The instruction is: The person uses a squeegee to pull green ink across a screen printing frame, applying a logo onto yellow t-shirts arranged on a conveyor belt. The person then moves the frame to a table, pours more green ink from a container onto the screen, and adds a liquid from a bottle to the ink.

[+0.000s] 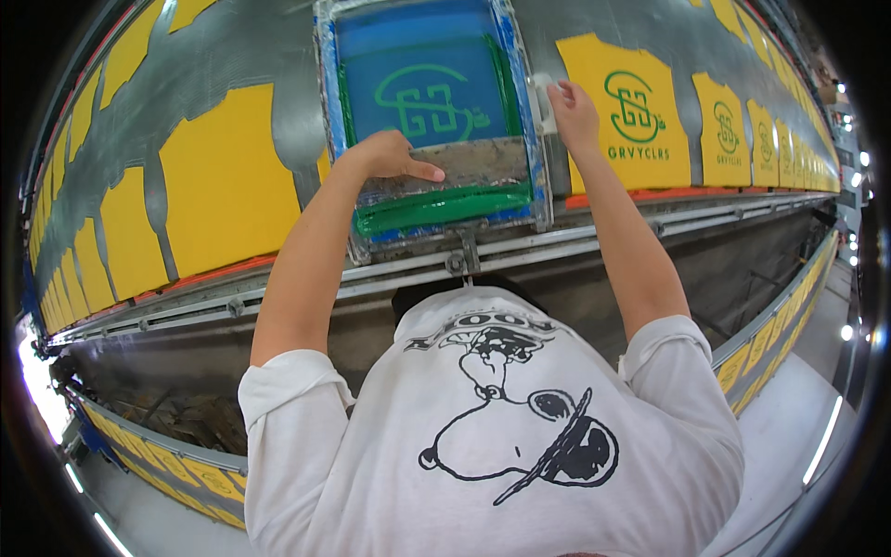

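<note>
While left hand grasps squeegee inside screen frame, thumb across its face, likely for even pressure, right hand curls at white side handle, probably steadying frame; can't tell if clenched. Green ink sits nearside.

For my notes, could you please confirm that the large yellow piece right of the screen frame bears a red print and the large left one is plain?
Not quite: the head view shows the print on the right yellow piece is green, not red; the left piece is plain.
</note>
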A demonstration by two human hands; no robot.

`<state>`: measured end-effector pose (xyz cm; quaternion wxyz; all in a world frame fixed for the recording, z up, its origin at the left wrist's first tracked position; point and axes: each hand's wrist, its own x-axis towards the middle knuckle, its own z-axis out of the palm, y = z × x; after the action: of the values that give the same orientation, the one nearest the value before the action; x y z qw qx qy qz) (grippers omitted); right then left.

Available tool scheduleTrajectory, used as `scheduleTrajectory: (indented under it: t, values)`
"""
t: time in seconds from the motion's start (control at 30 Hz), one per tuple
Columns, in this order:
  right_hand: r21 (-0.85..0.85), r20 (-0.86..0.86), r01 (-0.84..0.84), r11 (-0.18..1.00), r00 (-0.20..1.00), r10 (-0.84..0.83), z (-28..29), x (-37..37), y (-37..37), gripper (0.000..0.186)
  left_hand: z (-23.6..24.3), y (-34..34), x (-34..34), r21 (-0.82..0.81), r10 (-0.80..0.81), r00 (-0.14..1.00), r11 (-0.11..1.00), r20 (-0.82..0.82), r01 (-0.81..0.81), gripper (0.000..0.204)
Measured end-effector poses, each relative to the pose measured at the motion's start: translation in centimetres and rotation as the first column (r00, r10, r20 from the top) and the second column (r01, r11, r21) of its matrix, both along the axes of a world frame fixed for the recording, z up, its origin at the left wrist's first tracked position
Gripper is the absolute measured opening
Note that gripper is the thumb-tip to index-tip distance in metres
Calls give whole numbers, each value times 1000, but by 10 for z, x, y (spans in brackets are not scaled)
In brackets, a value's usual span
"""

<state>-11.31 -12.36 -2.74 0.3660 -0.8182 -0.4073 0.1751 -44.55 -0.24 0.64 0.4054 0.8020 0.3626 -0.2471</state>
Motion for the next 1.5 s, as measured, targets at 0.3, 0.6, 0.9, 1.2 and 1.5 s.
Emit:
scheduleTrajectory:
  t: [0.3, 0.6, 0.9, 1.2, 1.5]
  values:
    - [-243, -472, 8, 970, 872, -125, -27, 13, 43, 58, 47, 118, 32, 171, -45, 994, 985, 101, 27, 92]
    - [-175, -629, 106, 979, 752, -194, 28, -3, 49, 46, 26, 158, 33, 420, 10, 955, 897, 297, -140, 40]
    - [-84, -655, 51, 995, 750, -93, 37, 1, 53, 45, 28, 24, -11, 342, 110, 872, 891, 477, -300, 39]
    - [-37, -496, 68, 997, 865, -77, 25, 10, 51, 55, 32, -162, -63, 488, -22, 795, 800, 606, -350, 47]
    - [174, -210, 105, 979, 975, -68, 33, -96, 85, 53, 54, -114, -158, 452, 30, 805, 815, 593, -363, 38]
